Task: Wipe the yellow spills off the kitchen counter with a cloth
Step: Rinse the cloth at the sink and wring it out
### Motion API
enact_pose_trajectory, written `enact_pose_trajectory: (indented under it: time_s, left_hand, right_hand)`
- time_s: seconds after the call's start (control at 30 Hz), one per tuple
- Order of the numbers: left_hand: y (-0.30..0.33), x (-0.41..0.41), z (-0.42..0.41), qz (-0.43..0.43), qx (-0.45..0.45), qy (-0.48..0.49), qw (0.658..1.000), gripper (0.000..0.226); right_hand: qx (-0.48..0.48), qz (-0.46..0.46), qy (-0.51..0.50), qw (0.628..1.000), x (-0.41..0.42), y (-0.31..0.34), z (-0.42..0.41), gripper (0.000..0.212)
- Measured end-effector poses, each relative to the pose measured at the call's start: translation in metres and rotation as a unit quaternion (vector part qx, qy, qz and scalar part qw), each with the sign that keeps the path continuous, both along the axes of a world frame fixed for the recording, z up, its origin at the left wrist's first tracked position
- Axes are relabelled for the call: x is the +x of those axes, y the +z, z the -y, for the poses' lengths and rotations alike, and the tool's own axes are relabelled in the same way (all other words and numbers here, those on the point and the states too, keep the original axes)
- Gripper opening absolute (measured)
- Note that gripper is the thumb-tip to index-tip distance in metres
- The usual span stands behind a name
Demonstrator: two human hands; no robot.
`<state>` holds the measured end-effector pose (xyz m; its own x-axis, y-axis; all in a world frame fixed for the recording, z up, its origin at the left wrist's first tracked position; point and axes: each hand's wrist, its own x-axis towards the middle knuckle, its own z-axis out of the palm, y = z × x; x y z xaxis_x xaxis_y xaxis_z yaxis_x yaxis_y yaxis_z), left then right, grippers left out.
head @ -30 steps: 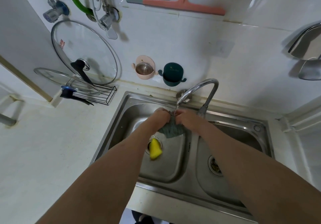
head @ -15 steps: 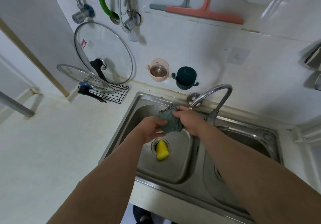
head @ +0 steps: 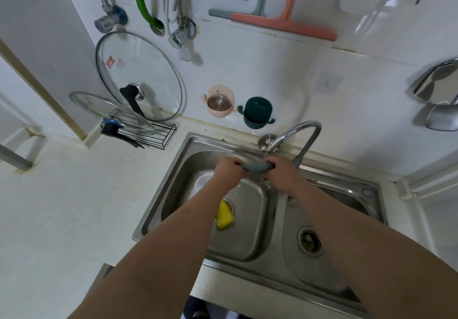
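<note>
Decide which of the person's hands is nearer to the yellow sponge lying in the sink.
Left. The left hand grips the cloth almost straight above the yellow sponge, over the same basin; the right hand holds the cloth's other end, farther right.

— How's the light where I'm standing?

— Bright and even, soft white, no hard edges. My forearms throw only a faint shade into the sink (head: 173,170).

— Any glare?

— Plenty. Up and right of the sink, the glossy wall tiles (head: 386,1) carry streaky white reflections. The faucet (head: 295,133) arching over the sink's back rim shines, and so does the basin steel.

— Shadows?

— Soft grey ones on the wall above the sink, behind the squeegee (head: 285,21) and the glass lid (head: 138,76).

— Sharpness?

— Slightly smeared overall, worst toward the top. The wide lens bends the counter (head: 62,207) left of the sink, and my arms balloon at the bottom edge.
</note>
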<state>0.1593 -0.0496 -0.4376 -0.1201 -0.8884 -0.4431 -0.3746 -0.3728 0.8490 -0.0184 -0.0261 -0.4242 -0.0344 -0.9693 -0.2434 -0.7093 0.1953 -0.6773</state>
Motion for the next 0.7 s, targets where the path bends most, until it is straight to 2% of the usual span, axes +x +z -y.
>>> enact_pose_trajectory:
  time_s: [0.07,0.13,0.2,0.27,0.33,0.4,0.47,0.57,0.63,0.7]
  left_hand:
    - [0.003,-0.002,-0.002,-0.014,0.031,-0.013,0.999,0.016]
    - [0.004,0.0,-0.003,-0.062,0.085,-0.025,0.994,0.017]
    - [0.007,0.009,-0.005,-0.165,0.173,-0.065,0.969,0.028]
    - [0.005,0.02,-0.001,-0.212,0.242,-0.148,0.935,0.044]
    - [0.001,0.025,0.003,-0.171,0.257,-0.219,0.926,0.056]
    - [-0.005,0.027,0.004,-0.086,0.234,-0.239,0.938,0.045]
    - [-0.015,0.034,0.003,-0.016,0.197,-0.207,0.958,0.026]
    - [-0.024,0.06,0.002,0.015,0.189,-0.134,0.973,0.024]
    - [-0.022,0.08,0.001,-0.002,0.213,-0.099,0.972,0.019]
    - [-0.011,0.095,0.002,-0.046,0.238,-0.078,0.967,0.025]
  right_hand:
    - [0.019,0.036,-0.027,0.999,-0.007,-0.001,-0.003,0.019]
    - [0.049,0.095,-0.049,0.993,-0.009,0.004,-0.005,0.024]
    - [0.064,0.152,-0.04,0.985,-0.003,0.011,-0.006,0.035]
    - [0.069,0.147,0.007,0.987,0.005,0.016,-0.005,0.04]
    - [0.091,0.145,0.039,0.985,0.018,0.019,-0.005,0.038]
    - [0.106,0.155,0.021,0.982,0.032,0.019,-0.002,0.032]
    - [0.117,0.158,-0.04,0.98,0.045,0.019,0.0,0.027]
    - [0.12,0.194,-0.099,0.969,0.061,0.016,0.007,0.032]
    - [0.069,0.156,-0.025,0.985,0.069,0.016,0.006,0.053]
    - [0.007,0.073,0.112,0.991,0.078,0.021,0.0,0.071]
